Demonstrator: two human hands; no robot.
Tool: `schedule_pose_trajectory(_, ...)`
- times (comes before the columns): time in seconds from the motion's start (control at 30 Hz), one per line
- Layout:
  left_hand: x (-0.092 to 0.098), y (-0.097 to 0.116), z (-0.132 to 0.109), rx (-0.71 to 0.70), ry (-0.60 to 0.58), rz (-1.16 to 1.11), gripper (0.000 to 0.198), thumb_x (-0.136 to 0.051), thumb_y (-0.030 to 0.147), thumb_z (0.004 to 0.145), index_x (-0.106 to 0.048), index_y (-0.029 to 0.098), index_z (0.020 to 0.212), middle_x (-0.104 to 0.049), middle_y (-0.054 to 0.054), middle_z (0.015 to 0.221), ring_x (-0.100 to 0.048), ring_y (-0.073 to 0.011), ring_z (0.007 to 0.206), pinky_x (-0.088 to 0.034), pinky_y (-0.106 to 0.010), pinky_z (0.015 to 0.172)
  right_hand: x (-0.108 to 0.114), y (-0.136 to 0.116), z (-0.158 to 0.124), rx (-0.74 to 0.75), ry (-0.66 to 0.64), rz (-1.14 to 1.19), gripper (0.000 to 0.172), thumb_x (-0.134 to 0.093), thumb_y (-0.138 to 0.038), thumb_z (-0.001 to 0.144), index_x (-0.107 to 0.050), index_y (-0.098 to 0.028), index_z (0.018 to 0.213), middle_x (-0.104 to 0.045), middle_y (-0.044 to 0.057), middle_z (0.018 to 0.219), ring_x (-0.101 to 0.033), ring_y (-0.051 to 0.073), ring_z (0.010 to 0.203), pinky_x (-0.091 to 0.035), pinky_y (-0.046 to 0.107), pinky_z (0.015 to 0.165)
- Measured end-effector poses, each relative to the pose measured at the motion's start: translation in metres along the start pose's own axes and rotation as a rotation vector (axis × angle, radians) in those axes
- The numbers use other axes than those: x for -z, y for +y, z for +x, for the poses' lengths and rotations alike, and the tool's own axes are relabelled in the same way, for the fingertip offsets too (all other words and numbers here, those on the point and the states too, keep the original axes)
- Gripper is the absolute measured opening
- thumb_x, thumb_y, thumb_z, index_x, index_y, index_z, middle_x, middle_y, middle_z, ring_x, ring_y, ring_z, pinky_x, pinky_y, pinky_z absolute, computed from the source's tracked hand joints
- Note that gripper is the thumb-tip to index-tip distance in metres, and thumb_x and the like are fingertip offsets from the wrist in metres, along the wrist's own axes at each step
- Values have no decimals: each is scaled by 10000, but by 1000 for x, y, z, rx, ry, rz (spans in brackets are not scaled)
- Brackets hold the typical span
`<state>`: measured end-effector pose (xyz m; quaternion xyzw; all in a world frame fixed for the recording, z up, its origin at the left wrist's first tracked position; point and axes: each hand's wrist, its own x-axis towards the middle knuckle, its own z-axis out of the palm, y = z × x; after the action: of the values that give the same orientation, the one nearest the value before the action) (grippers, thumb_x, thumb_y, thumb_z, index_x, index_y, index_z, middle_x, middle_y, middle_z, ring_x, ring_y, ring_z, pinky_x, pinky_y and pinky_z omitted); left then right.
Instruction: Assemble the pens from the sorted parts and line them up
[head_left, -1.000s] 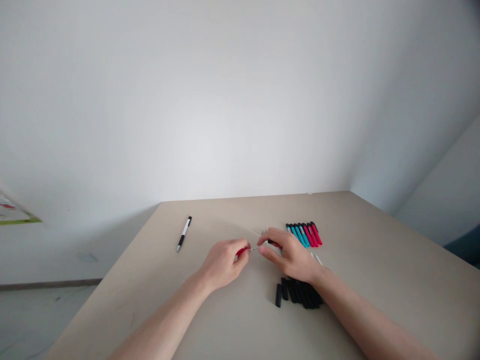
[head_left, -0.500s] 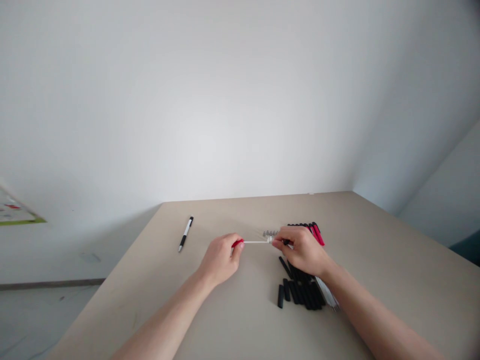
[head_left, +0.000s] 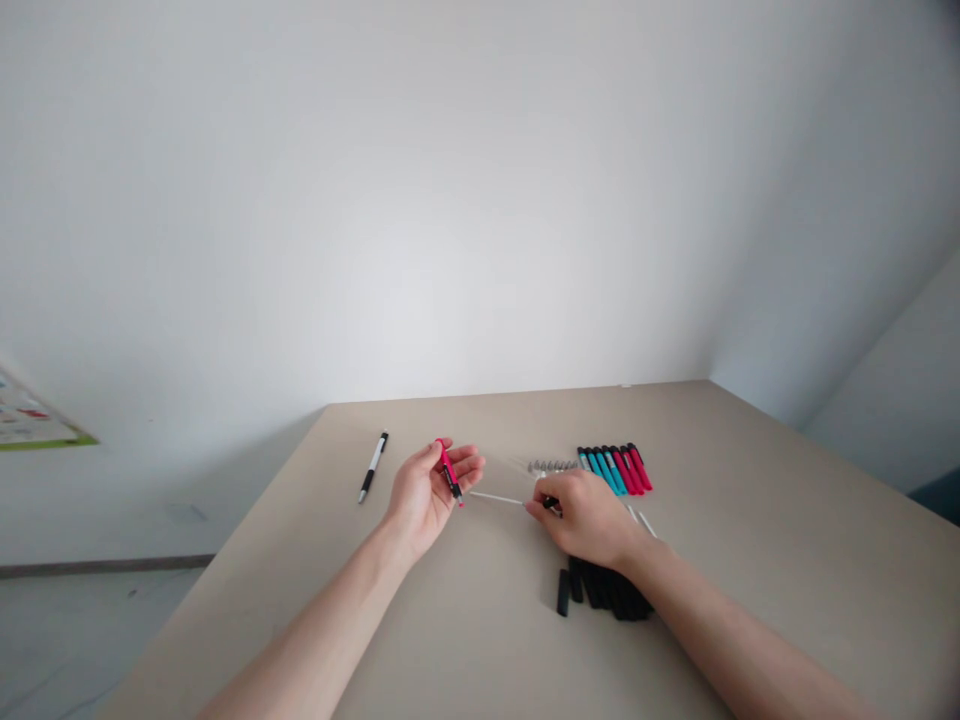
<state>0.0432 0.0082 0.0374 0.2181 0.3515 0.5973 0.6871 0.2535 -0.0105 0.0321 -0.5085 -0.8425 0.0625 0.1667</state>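
My left hand (head_left: 426,500) is turned palm up, its thumb pinning a pink pen barrel (head_left: 448,468) with a black end and a small pink tip against the fingers. To its right, my right hand (head_left: 589,515) pinches a thin white pen refill (head_left: 499,498), which points left towards the barrel. A black piece (head_left: 551,503) also shows between the right fingers; its shape is partly covered. Behind the right hand lies a row of small metal springs (head_left: 553,466). Below that hand are several black tubular pieces (head_left: 607,590), partly hidden by the wrist.
A white and black pen (head_left: 373,467) lies at the left of the table (head_left: 465,620). Teal barrels (head_left: 606,470) and pink barrels (head_left: 634,470) are lined up at the right. White refills (head_left: 643,522) stick out behind the right wrist. A wall stands behind the table.
The white refill has come away from the pink barrel. My left hand has rolled palm up with its fingers opening out, and my right hand has moved slightly nearer to me.
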Motion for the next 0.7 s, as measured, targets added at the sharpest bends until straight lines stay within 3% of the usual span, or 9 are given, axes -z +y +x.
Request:
schedule_pose_trajectory(0.13, 4, -1, 1, 10, -83, 1, 104, -442, 157, 914, -542, 129, 911, -699, -115, 847, -679, -189, 659, -539, -350, 659, 2, -1, 0, 0, -53, -29, 182, -549, -256, 828, -698, -213, 732, -713, 31, 733, -638, 180, 714, -358, 253, 617)
schedule_pose_trajectory(0.27, 6, -8, -2, -230, -298, 212, 127, -581, 268, 867, -581, 143, 891, -676, -60, 785, -608, -139, 610, -473, -269, 627, 3, 0, -1, 1, -95, -53, 147, -579, -274, 811, -707, -221, 763, -719, 33, 743, -647, 195, 743, -367, 259, 630)
schedule_pose_trajectory(0.4, 6, -12, -9, -523, -435, 615, 202, -557, 327, 895, -632, 141, 906, -683, -97, 911, -611, -184, 885, -428, -289, 846, -1, 1, -3, 2, -101, -73, 116, -604, -297, 793, -700, -232, 791, -716, 32, 726, -651, 208, 734, -373, 265, 620)
schedule_pose_trajectory(0.5, 5, -12, -13, -613, -551, 772, 218, -488, 314, 932, -635, 154, 930, -661, -115, 1038, -574, -219, 1047, -398, -331, 939, 0, 2, -3, -11, -101, -60, 113, -629, -330, 776, -702, -244, 785, -710, 30, 702, -654, 215, 716, -385, 267, 610)
schedule_pose_trajectory(0.6, 4, -11, -15, -646, -622, 799, 223, -453, 294, 946, -631, 161, 939, -637, -118, 1088, -543, -228, 1115, -382, -356, 982, 4, 8, -1, -66, -38, -43, 151, -611, -366, 796, -707, -252, 813, -708, 30, 698, -658, 215, 709, -406, 266, 611)
schedule_pose_trajectory(0.7, 4, -12, -16, -644, -631, 805, 222, -445, 289, 950, -627, 164, 952, -622, -122, 1108, -540, -223, 1122, -392, -348, 975, 5, 19, 2, -197, 84, -83, 179, -554, -296, 833, -701, -250, 922, -718, 37, 743, -667, 216, 722, -425, 269, 620)
